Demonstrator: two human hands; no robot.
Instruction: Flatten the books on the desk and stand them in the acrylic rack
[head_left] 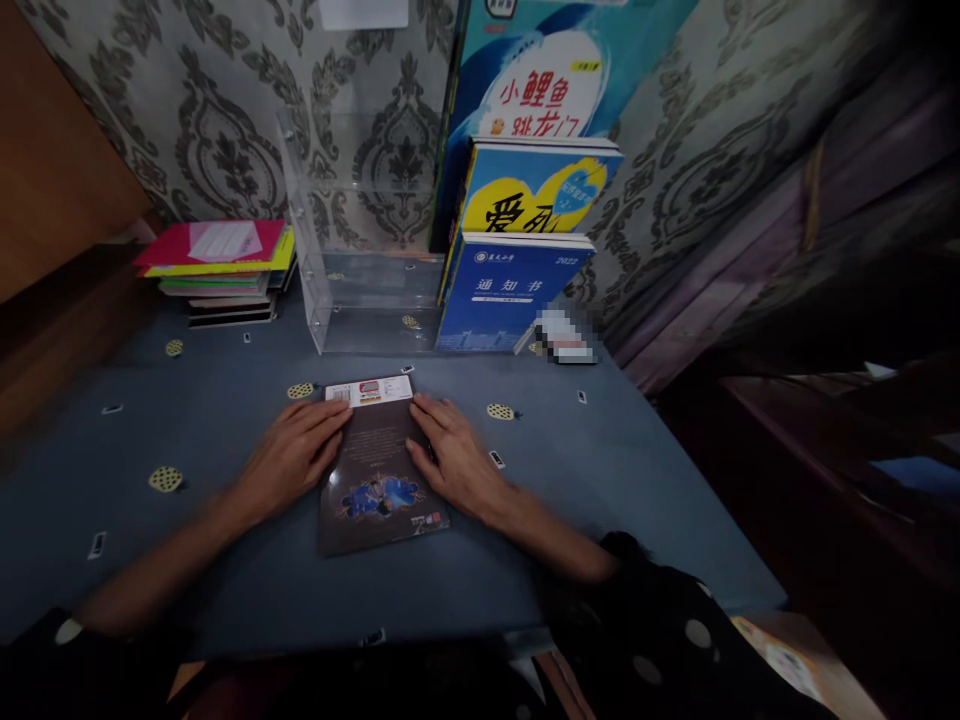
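A dark book (379, 447) is laid flat on the blue counter (600, 470), left of centre in the frame's lower half. Its left edge is touched by the left hand (296, 450), its right by the right hand (463, 460). Both are loosely spread; whether the edges are pinched cannot quite be told. Upright books (510, 300) are seen at upper centre.

1. Teal book (559, 70): title reads "小鲤鱼跳龙门".
2. Yellow book (517, 192): "爱" legible; next character partly covered.
3. Blue book (510, 298): marked "通知书" and, upper right, "2022".
4. Dark book (379, 455): print too small to read.
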